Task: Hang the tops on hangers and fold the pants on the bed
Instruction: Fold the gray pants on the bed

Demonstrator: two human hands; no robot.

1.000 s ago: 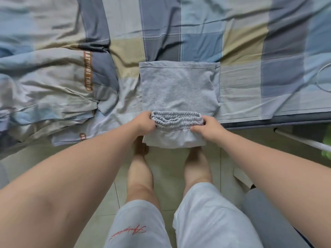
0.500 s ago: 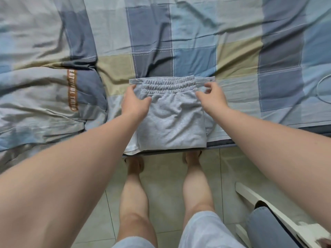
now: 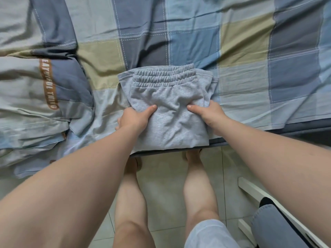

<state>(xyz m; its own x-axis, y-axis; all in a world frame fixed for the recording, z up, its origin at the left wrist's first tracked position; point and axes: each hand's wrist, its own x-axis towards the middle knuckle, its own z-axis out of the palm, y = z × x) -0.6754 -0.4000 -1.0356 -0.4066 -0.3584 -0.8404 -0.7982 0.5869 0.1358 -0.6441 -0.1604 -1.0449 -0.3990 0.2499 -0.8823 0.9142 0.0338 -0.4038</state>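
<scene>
A pair of light grey sweatpants (image 3: 170,108) lies folded into a compact rectangle at the near edge of the bed (image 3: 250,51), its elastic waistband on top at the far side. My left hand (image 3: 133,119) grips the folded bundle's left side, thumb on top and fingers tucked under the cloth. On the bundle's right side, my right hand (image 3: 208,113) holds it the same way, thumb on top. The fingers of both hands are hidden beneath the fabric.
A checked blue, grey and beige sheet covers the bed. A bunched duvet with a brown lettered strip (image 3: 48,85) lies at the left. Tiled floor (image 3: 161,185) and my bare legs are below. A white frame with a blue-grey cushion (image 3: 275,224) stands at the lower right.
The waistband end was lifted over and laid on the far part of the pants, closing the fold. Both hands then slid back from the waistband to the bundle's sides near its middle.
</scene>
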